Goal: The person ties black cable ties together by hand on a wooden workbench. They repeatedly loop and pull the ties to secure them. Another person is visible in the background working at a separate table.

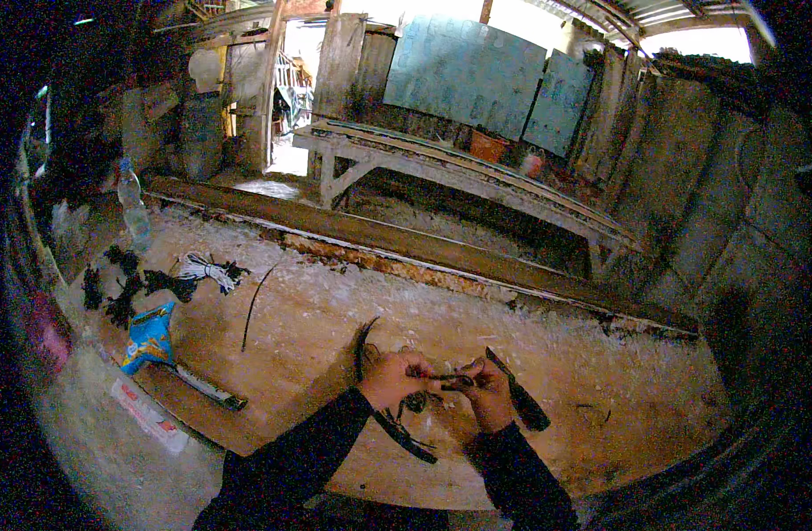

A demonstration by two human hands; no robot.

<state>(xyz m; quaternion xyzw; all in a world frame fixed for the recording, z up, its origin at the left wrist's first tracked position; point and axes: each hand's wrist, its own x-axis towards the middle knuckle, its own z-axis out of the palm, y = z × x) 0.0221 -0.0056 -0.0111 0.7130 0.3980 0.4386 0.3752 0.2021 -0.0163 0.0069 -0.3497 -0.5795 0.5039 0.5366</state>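
My left hand (395,379) and my right hand (490,394) are close together above the wooden table. Between them runs a short, thin dark strip (447,378), pinched at its two ends by my fingers; its exact kind is too blurred to tell. A longer, curved dark strip (406,438) passes beneath my left hand, its upper end showing beyond the knuckles. Small dark loops (415,402) hang or lie just below the hands; which, I cannot tell. Right beside my right hand lies a dark, flat, tapering piece (530,407), shaped somewhat like a knife.
On the table's left are black bundles (123,288), a tied bunch of white cord (209,270), a blue packet (149,338) and a clear plastic bottle (133,208). A thin dark strand (257,305) lies mid-table. Behind the raised far edge stands a long bench (459,164).
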